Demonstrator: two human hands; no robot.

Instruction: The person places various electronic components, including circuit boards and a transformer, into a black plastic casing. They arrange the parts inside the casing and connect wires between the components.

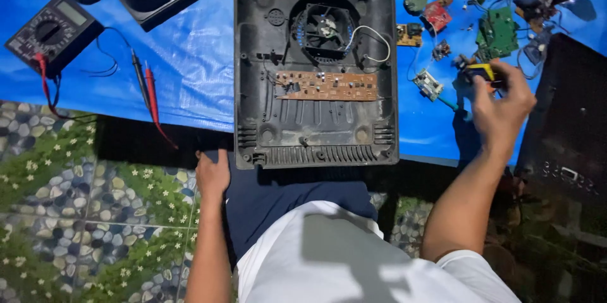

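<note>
Centrally, an opened black appliance housing (316, 63) is lying on a blue sheet (190, 56), its brown circuit board (329, 85) running crosswise below the fan (325, 28). To the housing's right, the right hand (502, 110) is pinching a yellow-and-black tool (482, 72), fingers curled around it. Just off the housing's near left corner, the left hand (212, 173) is resting flat, holding nothing. A multimeter (54, 31) and its probes (147, 85) are lying well left of the housing.

Open casing (316, 132) at centre; fan (325, 28) inside at 12 o'clock, circuit board (329, 86) below it. Multimeter (54, 31) at 10 o'clock. Loose boards (496, 31) at 2 o'clock.
</note>
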